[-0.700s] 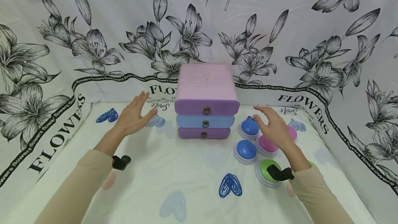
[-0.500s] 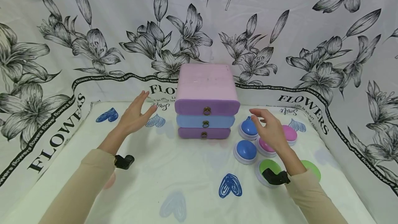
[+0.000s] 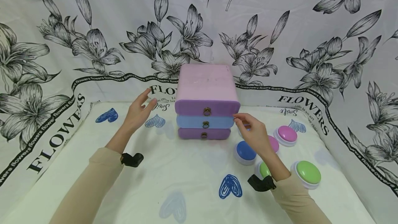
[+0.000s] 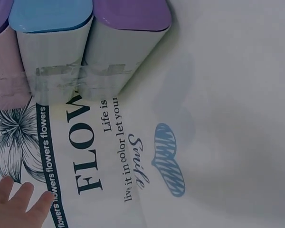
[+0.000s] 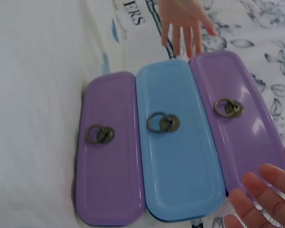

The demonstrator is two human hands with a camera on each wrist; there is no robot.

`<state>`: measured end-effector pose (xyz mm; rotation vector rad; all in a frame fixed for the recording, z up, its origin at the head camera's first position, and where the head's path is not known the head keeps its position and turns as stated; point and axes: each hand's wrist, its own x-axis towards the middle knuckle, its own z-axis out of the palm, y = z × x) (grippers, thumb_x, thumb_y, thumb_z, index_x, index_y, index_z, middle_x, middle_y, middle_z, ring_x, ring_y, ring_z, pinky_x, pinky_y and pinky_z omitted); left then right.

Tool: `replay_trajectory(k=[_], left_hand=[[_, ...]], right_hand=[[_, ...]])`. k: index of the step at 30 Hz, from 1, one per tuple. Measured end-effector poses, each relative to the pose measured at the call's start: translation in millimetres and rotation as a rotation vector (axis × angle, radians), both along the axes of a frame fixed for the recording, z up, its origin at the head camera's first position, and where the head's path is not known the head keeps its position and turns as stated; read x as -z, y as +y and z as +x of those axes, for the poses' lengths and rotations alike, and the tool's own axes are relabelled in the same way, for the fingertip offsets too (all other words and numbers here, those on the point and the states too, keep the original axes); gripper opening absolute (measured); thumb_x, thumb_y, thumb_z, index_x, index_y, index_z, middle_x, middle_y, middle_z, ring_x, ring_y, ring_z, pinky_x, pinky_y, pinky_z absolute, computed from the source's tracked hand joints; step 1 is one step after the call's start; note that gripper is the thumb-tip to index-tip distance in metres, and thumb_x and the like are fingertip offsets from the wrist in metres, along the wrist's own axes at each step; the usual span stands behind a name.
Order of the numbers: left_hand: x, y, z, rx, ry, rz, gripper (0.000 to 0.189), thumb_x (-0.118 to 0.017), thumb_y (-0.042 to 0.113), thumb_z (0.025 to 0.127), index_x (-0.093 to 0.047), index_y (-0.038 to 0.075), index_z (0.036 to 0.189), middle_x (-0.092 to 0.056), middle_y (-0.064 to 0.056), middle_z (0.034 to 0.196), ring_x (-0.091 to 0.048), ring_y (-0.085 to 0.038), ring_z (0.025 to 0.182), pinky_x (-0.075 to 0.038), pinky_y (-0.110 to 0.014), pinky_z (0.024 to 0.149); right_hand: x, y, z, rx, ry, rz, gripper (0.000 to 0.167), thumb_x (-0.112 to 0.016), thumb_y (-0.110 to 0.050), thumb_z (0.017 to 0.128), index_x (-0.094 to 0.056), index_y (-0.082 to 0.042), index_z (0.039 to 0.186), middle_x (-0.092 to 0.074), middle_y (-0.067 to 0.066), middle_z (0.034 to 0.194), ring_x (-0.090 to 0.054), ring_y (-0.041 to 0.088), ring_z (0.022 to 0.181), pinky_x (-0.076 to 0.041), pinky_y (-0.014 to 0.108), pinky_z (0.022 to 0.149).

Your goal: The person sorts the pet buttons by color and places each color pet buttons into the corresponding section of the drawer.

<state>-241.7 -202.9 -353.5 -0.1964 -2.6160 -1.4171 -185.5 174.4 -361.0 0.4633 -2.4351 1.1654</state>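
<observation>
A small chest of drawers [image 3: 206, 82] stands at the back middle, with a purple top drawer, a blue middle drawer [image 5: 178, 156] and a purple bottom drawer. Each drawer front carries a brass ring pull [image 3: 206, 111]. My right hand [image 3: 255, 132] hovers at the chest's right side, fingertips right at the blue drawer's edge, holding nothing. Left of the chest, my left hand [image 3: 138, 111] is raised over the cloth, fingers loosely extended and thumb apart. In the left wrist view, my fingers [image 4: 21, 204] show low in the corner, apart from the chest.
Several dome push buttons lie on the right: blue [image 3: 245, 150], pink [image 3: 287, 134] and green [image 3: 308, 172]. My right hand and forearm partly cover others. A white heart-printed cloth [image 3: 186, 182] covers the table, and a flower-printed curtain [image 3: 140, 20] hangs behind.
My right hand has moved left from over the buttons to the chest's right side, uncovering the pink and green buttons at right. The left hand has shifted slightly, its wrist moving right.
</observation>
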Motion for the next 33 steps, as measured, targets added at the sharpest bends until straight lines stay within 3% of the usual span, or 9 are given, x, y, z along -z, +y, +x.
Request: replay_trajectory(k=[7,14,22,33], left_hand=[[-3.9,14.5,-4.0,-0.018,0.015,0.178,0.064,-0.051,0.045,0.092,-0.027,0.022,0.146,-0.023,0.000,0.152,-0.027,-0.025,0.137,-0.030,-0.043,0.108],[-11.3,28.4,-5.6,0.025,-0.010,0.309,0.062,-0.054,0.038,0.092,-0.028,0.022,0.145,-0.021,0.004,0.152,-0.027,-0.018,0.137,-0.031,-0.039,0.108],[-16.2,39.8,-12.3,0.059,-0.052,0.345,0.062,-0.054,0.037,0.092,-0.029,0.016,0.146,-0.028,0.000,0.150,-0.029,-0.019,0.136,-0.027,-0.040,0.110],[-26.4,54.2,-24.5,0.102,-0.085,0.340,0.065,-0.057,0.033,0.091,-0.026,0.018,0.146,-0.026,0.002,0.151,-0.028,-0.018,0.137,-0.028,-0.039,0.110]], right_hand=[[2.6,-20.8,-2.0,-0.002,-0.022,-0.005,0.022,-0.059,-0.021,0.091,-0.067,-0.011,0.109,-0.070,0.002,0.093,-0.065,0.015,0.082,-0.055,0.031,0.069],[2.6,-37.5,-4.5,-0.011,-0.033,-0.039,0.024,-0.058,-0.022,0.091,-0.067,-0.009,0.109,-0.069,0.003,0.093,-0.065,0.015,0.082,-0.055,0.031,0.069],[2.9,-54.5,-5.3,0.014,-0.104,-0.081,0.023,-0.057,-0.021,0.092,-0.066,-0.010,0.110,-0.069,0.004,0.098,-0.065,0.017,0.085,-0.055,0.031,0.071],[3.1,-67.3,-8.1,0.042,-0.190,-0.087,0.022,-0.058,-0.025,0.091,-0.066,-0.014,0.109,-0.068,0.002,0.098,-0.063,0.017,0.086,-0.054,0.031,0.071]])
